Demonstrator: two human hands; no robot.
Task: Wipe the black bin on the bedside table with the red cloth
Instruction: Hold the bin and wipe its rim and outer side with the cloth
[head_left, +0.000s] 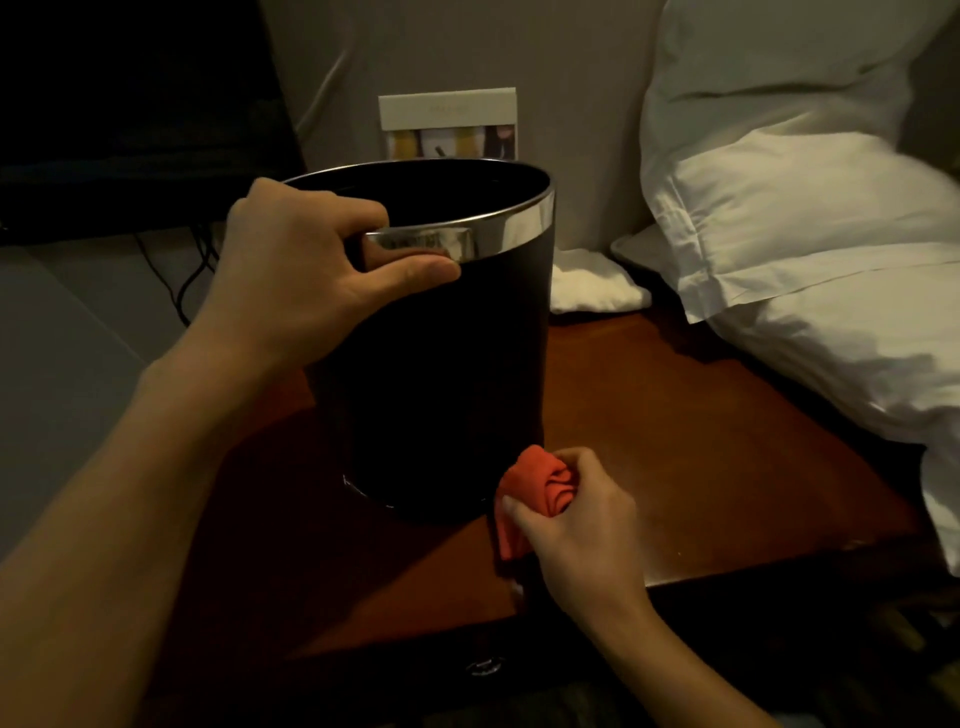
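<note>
A tall black bin (447, 374) with a shiny metal rim stands upright on the dark wooden bedside table (701, 467). My left hand (306, 265) grips the near left part of the rim, thumb outside on the black wall and fingers curled over the edge. My right hand (576, 519) holds a bunched red cloth (540, 483) at the bin's lower right side, close to its base. The cloth touches the bin's wall just above the tabletop.
White pillows (810, 249) and bedding press against the table's right edge. A small white cloth (592, 283) lies behind the bin. A card (447, 122) leans on the wall at the back. Dark cables (176, 270) hang at the left. A drawer knob (485, 666) shows below.
</note>
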